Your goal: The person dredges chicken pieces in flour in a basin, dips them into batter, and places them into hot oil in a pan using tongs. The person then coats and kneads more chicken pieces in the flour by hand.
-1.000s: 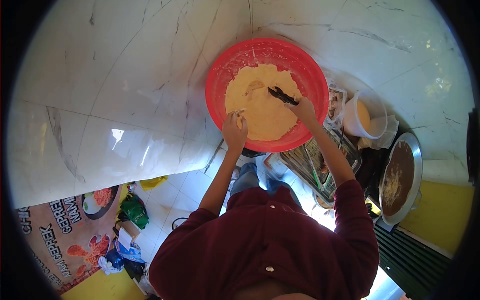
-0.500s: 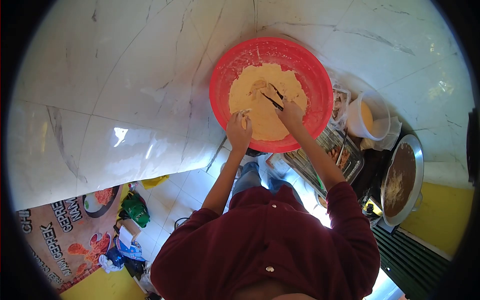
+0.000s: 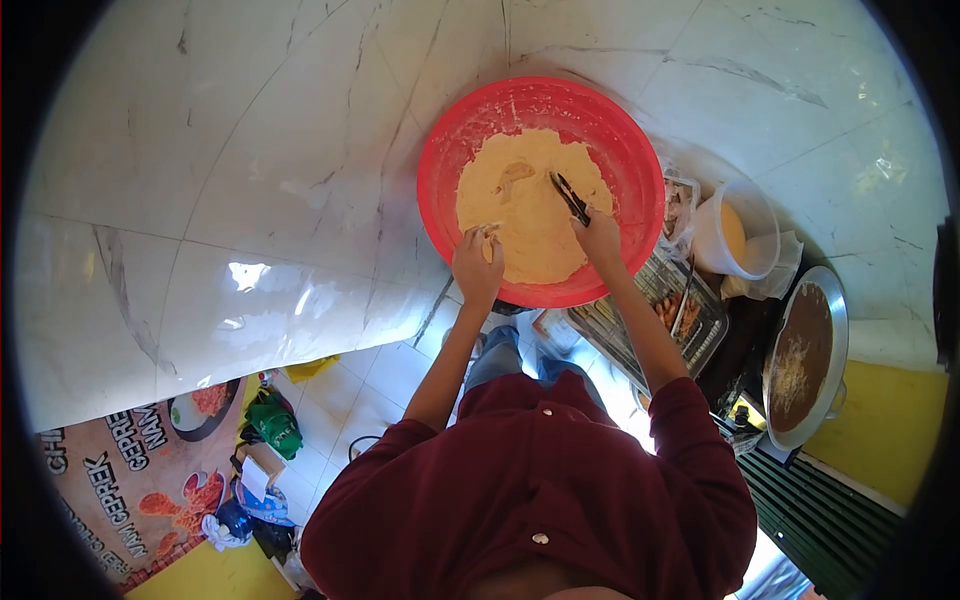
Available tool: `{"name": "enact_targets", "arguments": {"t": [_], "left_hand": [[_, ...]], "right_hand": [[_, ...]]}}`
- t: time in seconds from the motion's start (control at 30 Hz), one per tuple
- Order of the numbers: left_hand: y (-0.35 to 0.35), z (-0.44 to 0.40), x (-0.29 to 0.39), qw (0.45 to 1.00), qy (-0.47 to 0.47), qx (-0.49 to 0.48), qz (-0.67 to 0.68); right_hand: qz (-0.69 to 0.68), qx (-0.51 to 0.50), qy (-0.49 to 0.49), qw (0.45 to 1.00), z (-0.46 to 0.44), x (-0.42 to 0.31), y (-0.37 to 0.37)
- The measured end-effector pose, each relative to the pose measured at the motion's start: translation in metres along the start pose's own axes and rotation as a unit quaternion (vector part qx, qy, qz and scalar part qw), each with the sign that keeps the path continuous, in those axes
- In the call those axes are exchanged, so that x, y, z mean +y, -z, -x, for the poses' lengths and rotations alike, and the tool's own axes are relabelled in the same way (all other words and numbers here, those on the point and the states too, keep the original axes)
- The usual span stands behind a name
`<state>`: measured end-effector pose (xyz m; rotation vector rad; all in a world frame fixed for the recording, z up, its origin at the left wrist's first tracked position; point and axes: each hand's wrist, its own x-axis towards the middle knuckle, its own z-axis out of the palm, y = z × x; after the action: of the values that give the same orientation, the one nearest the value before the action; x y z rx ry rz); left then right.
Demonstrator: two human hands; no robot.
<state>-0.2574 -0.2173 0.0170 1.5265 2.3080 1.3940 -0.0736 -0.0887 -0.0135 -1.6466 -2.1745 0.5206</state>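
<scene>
A wide red basin (image 3: 640, 190) holds a bed of pale yellow flour (image 3: 535, 245). My right hand (image 3: 598, 238) is closed around black tongs (image 3: 572, 198), whose arms are close together over the flour with nothing visible between the tips. To the left of the tips, a flour-coated piece of food (image 3: 516, 175) lies partly sunk in the flour. At the basin's near left side, my left hand (image 3: 478, 268) has its fingers curled together at the flour. Something pale shows at those fingertips, too small to name.
Right of the basin are a tray with browned food (image 3: 715, 340), a clear tub with yellow contents (image 3: 740, 235), and a bag of pale pieces (image 3: 678, 212). Farther right stands a large pan of brown oil (image 3: 803, 350). A printed banner (image 3: 130, 480) hangs lower left.
The tongs have moved right, away from the coated piece, and their arms have come closer together. My right hand has shifted slightly right and down; my left hand has stayed nearly still.
</scene>
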Motion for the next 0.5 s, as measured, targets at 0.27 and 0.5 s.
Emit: {"name": "enact_targets", "arguments": {"t": [0.27,0.5], "left_hand": [[-0.003,0.002,-0.002,1.000,0.008,0.003,-0.008],[-0.004,0.002,-0.002,1.000,0.002,0.003,-0.008]], "right_hand": [[-0.322,-0.047,-0.160,0.932,0.001,0.025,0.030],[-0.624,-0.098,-0.277,0.724,0.057,-0.002,0.116]]}}
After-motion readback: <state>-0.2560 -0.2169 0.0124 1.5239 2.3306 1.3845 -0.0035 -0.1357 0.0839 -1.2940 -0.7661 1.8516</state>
